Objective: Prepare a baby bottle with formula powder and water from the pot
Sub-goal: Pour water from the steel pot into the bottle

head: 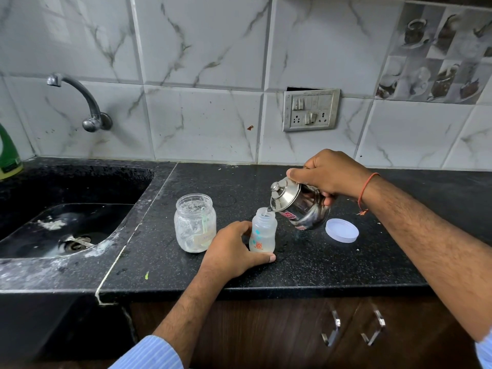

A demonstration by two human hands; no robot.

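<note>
sink (24, 198) left | tap (80, 99) above | switchboard (311, 110) on wall

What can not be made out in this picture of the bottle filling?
- Head view: the water level in the baby bottle; the left hand covers its lower side and the wall is cloudy.
- How much water is in the steel pot; its lid is on and the right hand wraps it.
- The label on the glass jar; too small and smeared.
- The green bottle; cut off by the left edge.
</note>
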